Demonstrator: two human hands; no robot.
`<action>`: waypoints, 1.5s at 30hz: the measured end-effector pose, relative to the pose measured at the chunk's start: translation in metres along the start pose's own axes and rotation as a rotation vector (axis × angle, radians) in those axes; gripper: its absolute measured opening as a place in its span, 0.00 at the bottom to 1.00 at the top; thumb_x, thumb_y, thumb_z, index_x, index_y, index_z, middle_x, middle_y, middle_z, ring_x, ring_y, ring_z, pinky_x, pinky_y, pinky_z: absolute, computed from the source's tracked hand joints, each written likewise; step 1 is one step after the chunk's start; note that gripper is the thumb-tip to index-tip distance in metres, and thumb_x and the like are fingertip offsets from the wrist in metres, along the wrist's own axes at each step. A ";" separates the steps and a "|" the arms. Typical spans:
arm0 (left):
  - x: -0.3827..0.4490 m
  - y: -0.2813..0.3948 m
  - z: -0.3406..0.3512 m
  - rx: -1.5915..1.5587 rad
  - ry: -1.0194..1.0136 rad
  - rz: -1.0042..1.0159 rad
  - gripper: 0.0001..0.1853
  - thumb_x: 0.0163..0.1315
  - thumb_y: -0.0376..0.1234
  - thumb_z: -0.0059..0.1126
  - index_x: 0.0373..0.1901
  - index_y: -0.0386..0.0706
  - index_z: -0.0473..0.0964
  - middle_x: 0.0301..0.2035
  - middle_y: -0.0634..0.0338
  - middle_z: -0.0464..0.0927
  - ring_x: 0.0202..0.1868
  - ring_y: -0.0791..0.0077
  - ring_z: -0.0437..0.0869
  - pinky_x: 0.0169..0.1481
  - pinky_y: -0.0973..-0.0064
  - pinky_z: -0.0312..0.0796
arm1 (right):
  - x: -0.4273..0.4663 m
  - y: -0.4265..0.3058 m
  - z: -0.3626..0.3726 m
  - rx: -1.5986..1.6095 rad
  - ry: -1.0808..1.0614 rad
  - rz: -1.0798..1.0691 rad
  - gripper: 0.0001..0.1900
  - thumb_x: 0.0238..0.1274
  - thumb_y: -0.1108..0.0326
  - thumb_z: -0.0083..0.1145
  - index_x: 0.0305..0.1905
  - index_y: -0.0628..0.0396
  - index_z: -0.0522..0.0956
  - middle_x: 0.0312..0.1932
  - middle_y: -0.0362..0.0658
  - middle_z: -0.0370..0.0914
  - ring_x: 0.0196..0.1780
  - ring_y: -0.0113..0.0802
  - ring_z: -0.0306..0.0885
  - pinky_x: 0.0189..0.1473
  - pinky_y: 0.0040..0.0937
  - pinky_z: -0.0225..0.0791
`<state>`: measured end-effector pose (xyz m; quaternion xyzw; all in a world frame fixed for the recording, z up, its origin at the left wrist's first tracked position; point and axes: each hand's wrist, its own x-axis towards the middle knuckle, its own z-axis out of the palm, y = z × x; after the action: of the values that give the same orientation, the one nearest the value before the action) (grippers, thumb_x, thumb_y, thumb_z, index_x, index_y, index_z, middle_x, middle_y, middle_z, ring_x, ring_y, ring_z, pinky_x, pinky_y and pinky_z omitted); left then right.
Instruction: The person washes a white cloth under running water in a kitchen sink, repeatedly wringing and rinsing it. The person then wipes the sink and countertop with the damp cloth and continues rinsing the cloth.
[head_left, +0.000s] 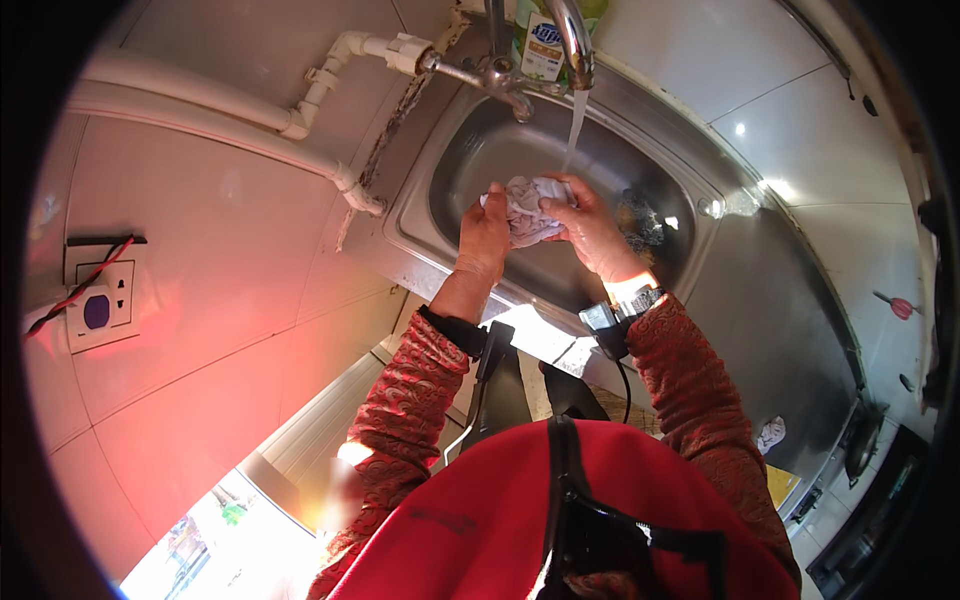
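A crumpled, pale cloth is bunched between my two hands over the stainless steel sink basin. My left hand grips its left side, thumb up. My right hand holds the right side, with the thumb across the front. Water runs from the curved chrome faucet and falls just behind the cloth, near my right fingers; whether it touches the cloth I cannot tell. Steel wool scrubbers lie at the basin's right side.
A green bottle with a label stands behind the faucet. White pipes run along the left wall, above a socket with a plug. To the right extends a steel counter, with another crumpled cloth near its edge.
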<state>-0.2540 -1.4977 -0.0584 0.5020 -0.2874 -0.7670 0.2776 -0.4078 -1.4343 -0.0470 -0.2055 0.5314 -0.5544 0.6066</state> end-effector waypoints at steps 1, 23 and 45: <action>0.006 0.002 0.006 -0.076 -0.029 -0.010 0.29 0.73 0.50 0.41 0.54 0.30 0.69 0.49 0.48 0.77 0.50 0.58 0.82 0.51 0.63 0.78 | 0.008 -0.001 -0.005 0.021 0.114 0.001 0.21 0.64 0.64 0.60 0.59 0.55 0.70 0.47 0.43 0.77 0.46 0.31 0.79 0.42 0.34 0.78; 0.081 -0.020 0.064 -0.018 -0.039 -0.292 0.17 0.71 0.43 0.41 0.46 0.38 0.72 0.39 0.54 0.78 0.40 0.63 0.83 0.38 0.65 0.78 | 0.072 0.015 -0.016 -0.301 0.576 -0.085 0.17 0.58 0.56 0.58 0.40 0.62 0.77 0.34 0.54 0.75 0.41 0.50 0.76 0.44 0.41 0.68; 0.070 -0.046 0.059 -0.247 -0.043 -0.409 0.17 0.71 0.42 0.38 0.45 0.41 0.74 0.39 0.56 0.80 0.41 0.61 0.81 0.46 0.58 0.76 | 0.075 0.020 -0.025 -0.765 0.654 -0.212 0.19 0.62 0.53 0.56 0.37 0.62 0.77 0.37 0.58 0.76 0.42 0.61 0.74 0.44 0.49 0.68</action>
<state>-0.3394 -1.5065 -0.1150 0.4956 -0.0895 -0.8471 0.1698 -0.4344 -1.4862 -0.1034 -0.2816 0.8343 -0.4141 0.2306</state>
